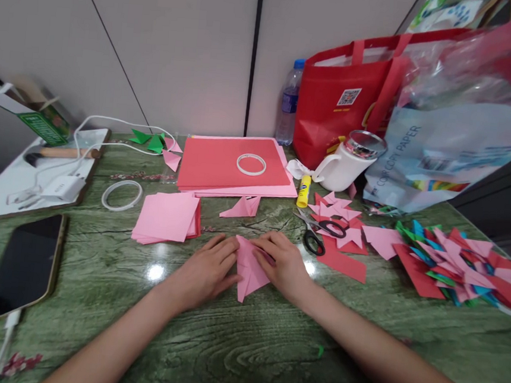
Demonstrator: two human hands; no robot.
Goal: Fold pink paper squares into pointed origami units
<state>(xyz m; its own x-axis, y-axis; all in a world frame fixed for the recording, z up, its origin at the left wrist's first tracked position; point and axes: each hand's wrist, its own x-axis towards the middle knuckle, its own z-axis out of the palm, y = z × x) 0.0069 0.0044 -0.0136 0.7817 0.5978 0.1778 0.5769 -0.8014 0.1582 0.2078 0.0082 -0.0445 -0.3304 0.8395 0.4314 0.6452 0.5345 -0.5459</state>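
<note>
A folded piece of pink paper [251,271] lies on the green table at the middle, creased into a pointed shape. My left hand [208,268] is closed at its left edge, with fingertips and thumb pressing on the paper. From the other side my right hand [282,262] grips the upper right part, its thumb over the paper and its fingers partly hidden. Just beyond both hands sits another folded pink piece [241,207]. To the left is a stack of square pink sheets [164,216] with red ones beneath.
Scissors [319,230] and a yellow glue stick [303,191] lie right of centre, near a white mug [347,161]. Many folded coloured pieces [464,263] are heaped at the right. Red sheets [222,165] bear a tape roll [251,165]. A phone [25,267] lies left.
</note>
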